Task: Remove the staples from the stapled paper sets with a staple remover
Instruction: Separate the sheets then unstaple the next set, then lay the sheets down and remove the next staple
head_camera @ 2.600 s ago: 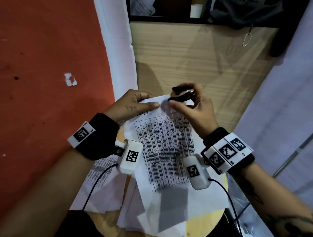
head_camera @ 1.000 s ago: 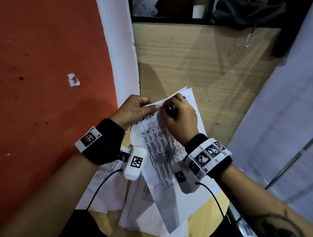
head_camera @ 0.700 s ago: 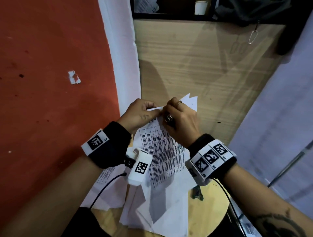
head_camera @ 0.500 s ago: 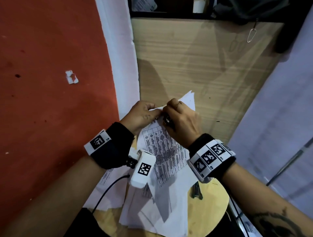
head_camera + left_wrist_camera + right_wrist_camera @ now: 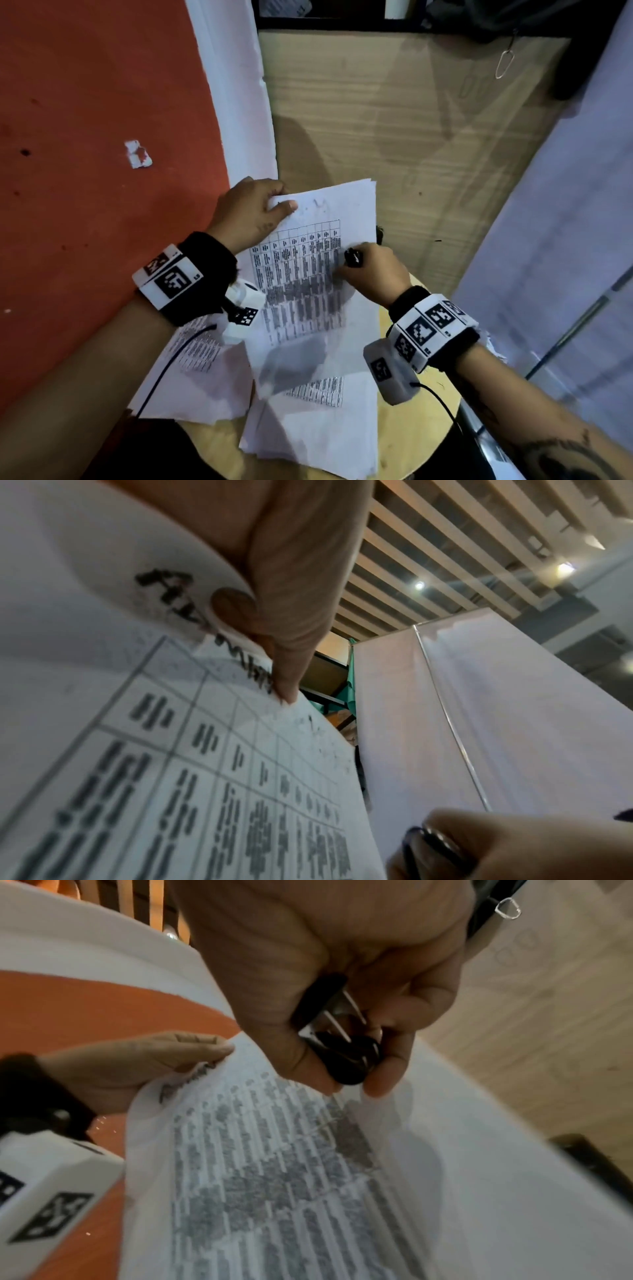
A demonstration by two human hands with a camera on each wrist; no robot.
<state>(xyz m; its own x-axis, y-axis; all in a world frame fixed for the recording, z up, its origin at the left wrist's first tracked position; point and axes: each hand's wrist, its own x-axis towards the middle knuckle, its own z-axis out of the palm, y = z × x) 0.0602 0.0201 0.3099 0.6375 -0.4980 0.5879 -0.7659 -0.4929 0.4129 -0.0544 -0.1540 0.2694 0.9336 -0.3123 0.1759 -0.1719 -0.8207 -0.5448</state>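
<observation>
A printed paper set [image 5: 308,274] with a table of text is held up over the round wooden table [image 5: 411,438]. My left hand [image 5: 253,212] pinches its top left corner, thumb on the front; the same pinch shows in the left wrist view [image 5: 274,647]. My right hand [image 5: 373,270] is at the sheet's right edge, curled round a black staple remover [image 5: 352,257]. In the right wrist view the staple remover [image 5: 342,1047] sits between thumb and fingers, its metal prongs showing, just above the paper [image 5: 291,1177]. No staple is visible.
More printed sheets [image 5: 308,428] lie piled on the table below the held set. A wooden panel [image 5: 394,120] stands behind, an orange wall [image 5: 85,171] on the left, a white partition [image 5: 565,222] on the right. A small dark object [image 5: 379,233] peeks out behind the paper's right edge.
My right hand has pulled away from the top corner, down and right along the sheet's edge, with the staple remover. The left hand keeps the corner; the paper now hangs flatter.
</observation>
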